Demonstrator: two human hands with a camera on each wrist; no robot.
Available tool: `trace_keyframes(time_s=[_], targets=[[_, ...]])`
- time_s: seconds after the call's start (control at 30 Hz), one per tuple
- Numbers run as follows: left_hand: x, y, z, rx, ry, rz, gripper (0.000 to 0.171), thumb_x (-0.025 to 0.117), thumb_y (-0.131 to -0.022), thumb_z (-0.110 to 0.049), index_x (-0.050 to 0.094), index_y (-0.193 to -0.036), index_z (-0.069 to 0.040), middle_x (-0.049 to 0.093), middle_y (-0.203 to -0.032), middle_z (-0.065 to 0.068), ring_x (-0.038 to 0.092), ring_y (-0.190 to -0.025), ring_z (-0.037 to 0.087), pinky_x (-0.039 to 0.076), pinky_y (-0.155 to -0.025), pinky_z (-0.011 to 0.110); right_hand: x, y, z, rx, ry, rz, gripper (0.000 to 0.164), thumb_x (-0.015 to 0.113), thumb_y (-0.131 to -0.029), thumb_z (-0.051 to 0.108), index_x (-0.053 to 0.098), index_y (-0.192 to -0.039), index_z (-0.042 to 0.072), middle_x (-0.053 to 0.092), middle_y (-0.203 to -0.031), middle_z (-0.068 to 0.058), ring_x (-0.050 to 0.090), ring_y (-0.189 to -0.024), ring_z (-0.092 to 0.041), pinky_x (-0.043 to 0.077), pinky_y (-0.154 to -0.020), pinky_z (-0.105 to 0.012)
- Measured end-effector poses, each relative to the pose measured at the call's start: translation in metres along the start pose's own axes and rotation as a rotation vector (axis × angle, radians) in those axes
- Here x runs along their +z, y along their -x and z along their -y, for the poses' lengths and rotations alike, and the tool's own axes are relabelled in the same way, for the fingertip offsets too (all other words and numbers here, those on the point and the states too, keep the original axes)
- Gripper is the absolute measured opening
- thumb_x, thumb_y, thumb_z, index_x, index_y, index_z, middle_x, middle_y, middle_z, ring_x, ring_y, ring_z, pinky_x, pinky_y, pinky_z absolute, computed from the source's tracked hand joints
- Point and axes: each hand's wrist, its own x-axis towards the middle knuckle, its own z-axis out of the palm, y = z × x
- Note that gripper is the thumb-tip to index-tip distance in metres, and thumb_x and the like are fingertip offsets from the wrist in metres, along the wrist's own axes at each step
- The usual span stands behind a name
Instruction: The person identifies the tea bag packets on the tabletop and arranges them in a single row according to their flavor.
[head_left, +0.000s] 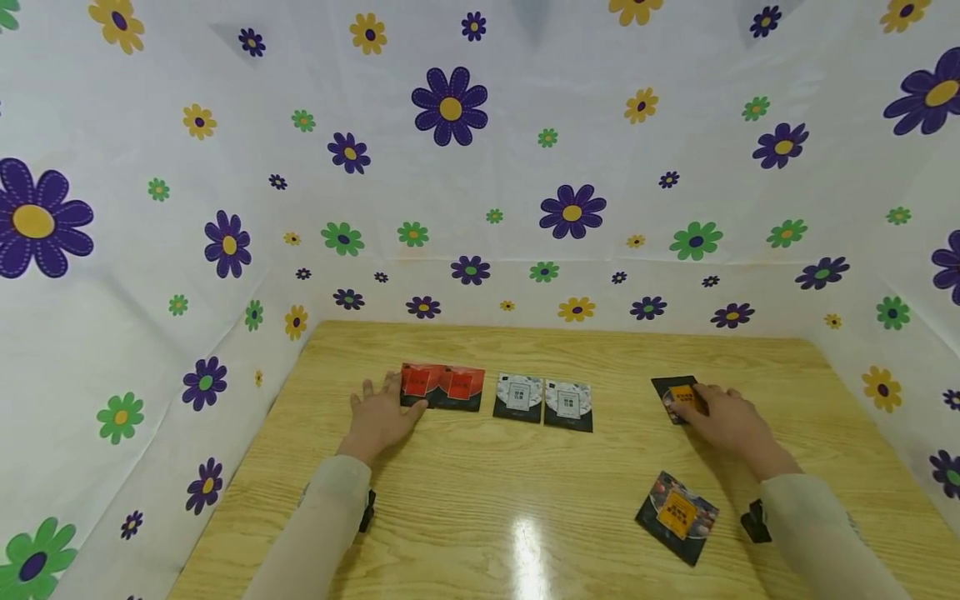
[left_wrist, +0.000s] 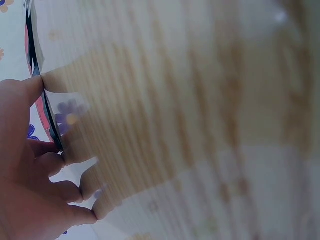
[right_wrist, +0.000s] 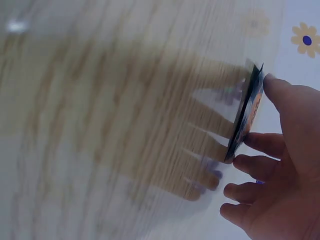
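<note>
Two red-and-black sachets [head_left: 460, 387] lie side by side at the left of the wooden table. My left hand [head_left: 378, 421] rests spread at their left end, its thumb along the near edge; the left wrist view shows its fingertips [left_wrist: 92, 217] down on the table. To the right, a black sachet with an orange label [head_left: 681, 398] lies under my right hand [head_left: 723, 417], whose thumb reaches over its face and whose fingers are by its right side. From the right wrist view, this sachet [right_wrist: 247, 115] appears edge-on, low against the glossy tabletop.
Two white-and-black sachets, one [head_left: 519, 397] left of the other [head_left: 568, 405], lie mid-table. Nearer me, another orange-labelled sachet [head_left: 678, 517] lies at an angle left of my right forearm. Flower-patterned white cloth [head_left: 510, 167] stands behind the table [head_left: 450, 500] and along both sides.
</note>
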Motion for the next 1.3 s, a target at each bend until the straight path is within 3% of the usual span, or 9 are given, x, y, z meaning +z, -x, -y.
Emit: trace_keyframes(time_s=[0.13, 0.33, 0.63, 0.9, 1.0, 1.1, 1.23, 1.3], targets=[[0.001, 0.000, 0.000, -0.001, -0.003, 0.000, 0.091, 0.048, -0.107, -0.060, 0.017, -0.168, -0.001, 0.020, -0.174, 0.023, 0.011, -0.156, 0.061, 0.011, -0.122, 0.080, 0.001, 0.000, 0.005, 0.006, 0.012, -0.013, 0.095, 0.049, -0.106, 0.062, 0.039, -0.149, -0.022, 0.044, -0.146, -0.049, 0.043, -0.129, -0.070, 0.037, -0.106, -0.080], [0.000, 0.000, -0.001, -0.003, 0.000, 0.002, 0.091, 0.048, -0.107, -0.060, 0.016, -0.169, -0.001, 0.020, -0.174, 0.023, 0.010, -0.157, 0.061, 0.010, -0.122, 0.080, 0.001, 0.002, 0.011, 0.000, 0.016, -0.004, 0.091, 0.053, -0.106, 0.056, 0.040, -0.147, -0.024, 0.041, -0.147, -0.050, 0.039, -0.133, -0.071, 0.032, -0.109, -0.082], [-0.001, 0.001, -0.001, 0.001, 0.002, -0.001, 0.090, 0.048, -0.107, -0.059, 0.018, -0.168, 0.000, 0.020, -0.173, 0.023, 0.011, -0.156, 0.062, 0.011, -0.122, 0.080, 0.002, 0.000, 0.014, -0.144, -0.022, -0.008, 0.062, 0.059, -0.102, 0.021, 0.045, -0.147, -0.020, 0.044, -0.148, -0.048, 0.036, -0.135, -0.073, 0.036, -0.106, -0.081], [0.000, 0.003, -0.002, 0.000, -0.005, -0.002, 0.088, 0.048, -0.107, -0.058, 0.019, -0.168, -0.001, 0.022, -0.173, 0.023, 0.013, -0.156, 0.062, 0.012, -0.122, 0.080, 0.000, 0.001, 0.017, -0.197, -0.023, -0.021, 0.058, 0.055, -0.089, -0.002, 0.053, -0.147, -0.010, 0.044, -0.148, -0.047, 0.035, -0.135, -0.074, 0.036, -0.105, -0.082], [0.000, 0.002, -0.002, -0.002, -0.017, 0.003, 0.088, 0.047, -0.108, -0.058, 0.018, -0.168, -0.001, 0.022, -0.173, 0.023, 0.013, -0.156, 0.062, 0.013, -0.122, 0.080, 0.000, 0.002, 0.018, -0.142, -0.010, -0.057, 0.052, 0.051, -0.097, 0.004, 0.051, -0.147, -0.013, 0.045, -0.147, -0.048, 0.036, -0.135, -0.073, 0.035, -0.107, -0.082], [-0.001, 0.003, -0.003, -0.003, -0.018, 0.004, 0.088, 0.047, -0.108, -0.058, 0.018, -0.169, -0.001, 0.022, -0.173, 0.023, 0.013, -0.156, 0.062, 0.014, -0.122, 0.080, -0.002, 0.003, 0.019, -0.043, 0.026, -0.088, 0.052, 0.049, -0.108, 0.022, 0.053, -0.143, -0.015, 0.053, -0.141, -0.045, 0.041, -0.132, -0.071, 0.034, -0.108, -0.081], [-0.001, 0.003, -0.003, -0.002, -0.015, 0.000, 0.088, 0.048, -0.108, -0.058, 0.019, -0.168, -0.002, 0.023, -0.173, 0.024, 0.014, -0.155, 0.062, 0.014, -0.122, 0.080, -0.005, 0.003, 0.023, 0.054, 0.096, -0.079, 0.068, 0.046, -0.111, 0.049, 0.065, -0.128, -0.014, 0.073, -0.105, -0.034, 0.048, -0.124, -0.070, 0.037, -0.105, -0.080], [-0.002, 0.002, -0.003, -0.004, -0.015, 0.004, 0.089, 0.048, -0.107, -0.059, 0.018, -0.169, -0.002, 0.022, -0.173, 0.023, 0.013, -0.156, 0.062, 0.013, -0.122, 0.080, -0.005, 0.001, 0.025, 0.068, 0.116, -0.063, 0.072, 0.047, -0.109, 0.056, 0.068, -0.122, -0.012, 0.073, -0.087, -0.027, 0.051, -0.121, -0.070, 0.039, -0.103, -0.078]])
